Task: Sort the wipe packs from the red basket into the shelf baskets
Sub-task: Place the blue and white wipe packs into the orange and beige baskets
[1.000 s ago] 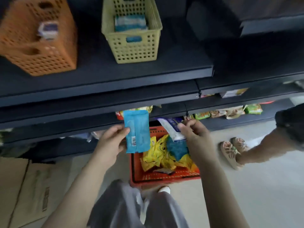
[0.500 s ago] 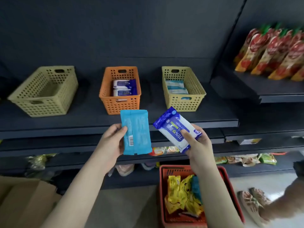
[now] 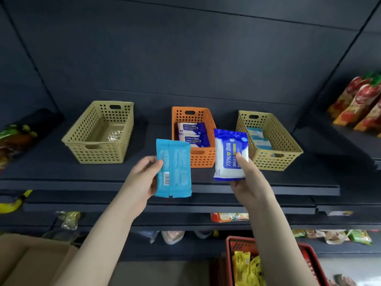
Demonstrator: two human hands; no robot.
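My left hand (image 3: 142, 178) holds a light blue wipe pack (image 3: 173, 168) upright, its barcode side facing me, in front of the shelf edge. My right hand (image 3: 247, 178) grips a blue-and-white 75% alcohol wipe pack (image 3: 228, 153) just in front of the orange basket (image 3: 203, 156), which holds two matching packs. The right tan basket (image 3: 274, 159) holds pale blue packs. The left tan basket (image 3: 99, 149) holds only something clear and crinkly on its floor. The red basket (image 3: 231, 244) sits low at the bottom right with yellow packs inside.
The dark shelf (image 3: 61, 176) carries all three baskets. Red snack pouches (image 3: 358, 104) stand on a shelf at the right. Lower shelves hold assorted packets (image 3: 228, 217). A cardboard box (image 3: 31, 263) sits at the bottom left. A dark bag (image 3: 18, 137) lies at the far left.
The view has tilted up from the red basket to the shelf. Both hands rose with their packs, and the right hand turned its pack upright closer to the orange basket.
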